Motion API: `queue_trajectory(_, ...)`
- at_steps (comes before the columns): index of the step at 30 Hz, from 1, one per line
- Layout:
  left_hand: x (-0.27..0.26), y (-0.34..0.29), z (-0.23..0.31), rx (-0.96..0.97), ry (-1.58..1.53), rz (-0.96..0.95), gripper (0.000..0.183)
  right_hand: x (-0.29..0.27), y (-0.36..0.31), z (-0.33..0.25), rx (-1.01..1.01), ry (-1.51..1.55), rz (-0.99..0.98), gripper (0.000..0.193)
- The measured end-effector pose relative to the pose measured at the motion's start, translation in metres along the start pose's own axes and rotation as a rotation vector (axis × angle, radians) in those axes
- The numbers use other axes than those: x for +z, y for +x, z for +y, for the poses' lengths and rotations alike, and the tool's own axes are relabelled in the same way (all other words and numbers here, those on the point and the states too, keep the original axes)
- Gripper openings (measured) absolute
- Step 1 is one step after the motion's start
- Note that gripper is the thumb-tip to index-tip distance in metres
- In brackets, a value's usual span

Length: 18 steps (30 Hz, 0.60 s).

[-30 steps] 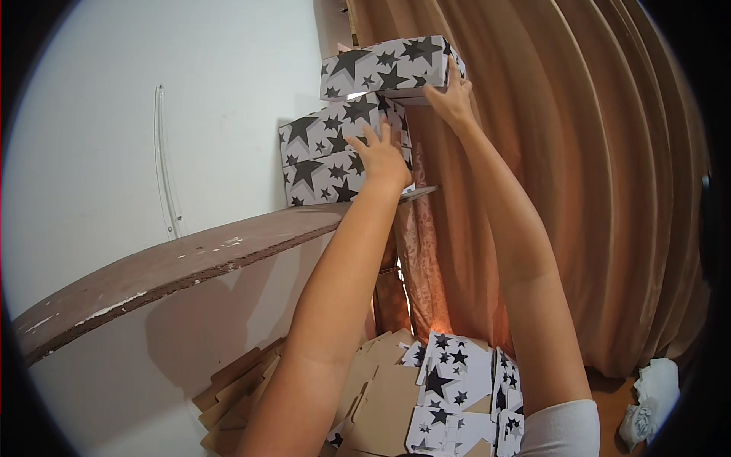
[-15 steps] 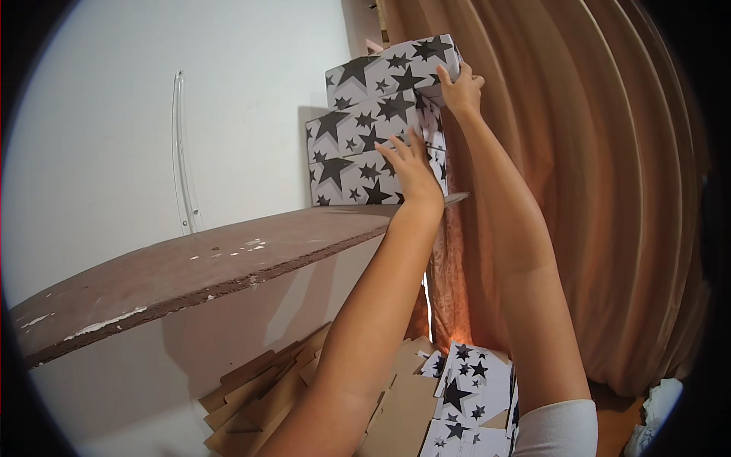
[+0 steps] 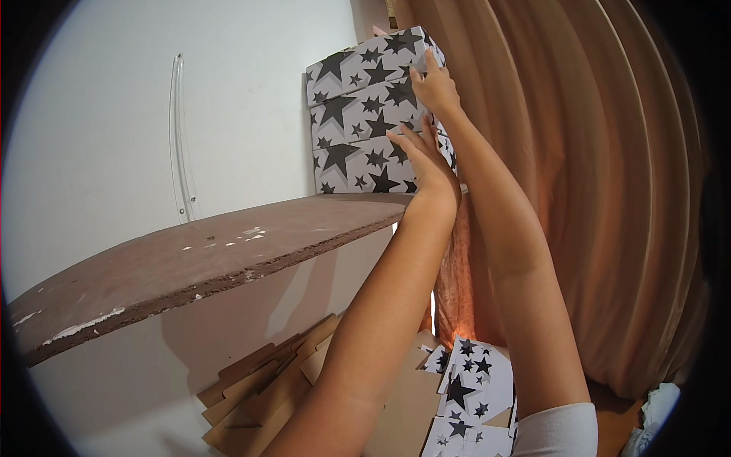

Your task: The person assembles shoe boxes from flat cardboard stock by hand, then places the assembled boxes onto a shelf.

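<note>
Three white boxes with black and grey stars stand stacked against the wall: the top box (image 3: 365, 65), the middle box (image 3: 362, 114) and the bottom box (image 3: 358, 169). My right hand (image 3: 437, 90) grips the top box at its right front corner, thumb on the front and fingers along the side. Lower down, my left hand (image 3: 428, 158) lies against the right front edge of the lower two boxes, its fingers spread. The far ends of the boxes are hidden.
The stack stands at the far end of a worn brown shelf (image 3: 221, 238) with a chipped front edge. Flat brown cardboard pieces (image 3: 263, 392) and star-printed card sheets (image 3: 476, 388) lie below. A brown curtain (image 3: 609, 190) hangs on the right; a clear strip (image 3: 177, 137) is on the wall.
The top box has moved left and now sits nearly in line with the two below it. My right hand has moved left with it. My left hand has shifted slightly right and down.
</note>
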State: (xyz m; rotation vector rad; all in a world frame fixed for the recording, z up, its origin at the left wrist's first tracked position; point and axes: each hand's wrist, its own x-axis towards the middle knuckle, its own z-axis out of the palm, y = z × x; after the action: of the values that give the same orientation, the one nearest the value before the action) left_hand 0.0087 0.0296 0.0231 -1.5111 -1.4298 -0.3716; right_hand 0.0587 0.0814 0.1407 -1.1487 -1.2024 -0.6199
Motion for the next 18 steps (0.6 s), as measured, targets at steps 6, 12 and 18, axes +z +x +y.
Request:
queue_trajectory(6,-0.001,-0.001,-0.003,0.054,-0.039,-0.046,0.076,0.001,-0.005,-0.012,0.002,0.027,0.049,0.059)
queue_trajectory(12,-0.012,-0.003,0.000,0.064,-0.114,-0.061,0.061,0.002,0.009,-0.003,0.103,0.018,0.113,0.045)
queue_trajectory(18,-0.005,0.001,-0.001,0.027,-0.097,-0.097,0.059,-0.002,0.003,-0.015,0.095,-0.059,0.153,0.041)
